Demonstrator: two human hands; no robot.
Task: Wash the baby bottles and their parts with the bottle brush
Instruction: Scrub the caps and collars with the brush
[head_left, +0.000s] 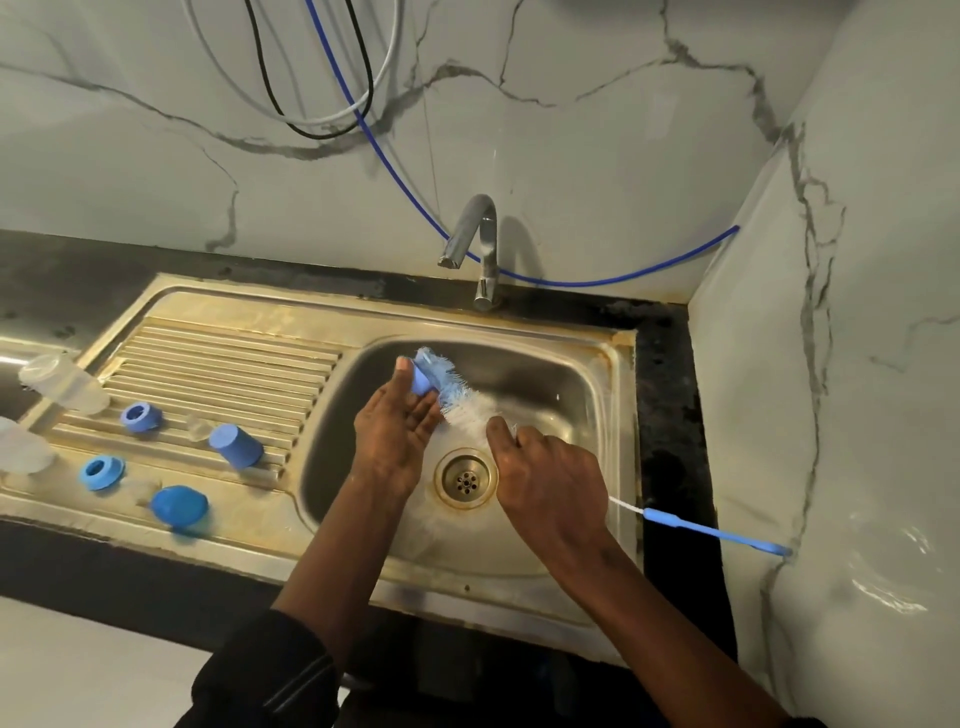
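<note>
Over the steel sink basin (550, 384), my left hand (397, 436) holds a small blue bottle part (422, 382) between thumb and fingers. The blue-and-white bristle head of the bottle brush (457, 397) lies against that part. My right hand (550, 483) grips the brush just behind the bristles; its blue handle (711, 531) sticks out to the right over the counter. On the drainboard to the left lie two clear bottles (65, 383) (21, 449), two blue rings (140, 417) (102, 473), a blue cap (236, 445) and a blue dome cap (179, 506).
The chrome tap (475, 234) stands behind the basin, with no water seen running. The drain (466, 478) sits between my hands. A marble wall closes in on the right, and a blue hose (597, 283) and cables hang on the back wall. A black counter edge runs along the front.
</note>
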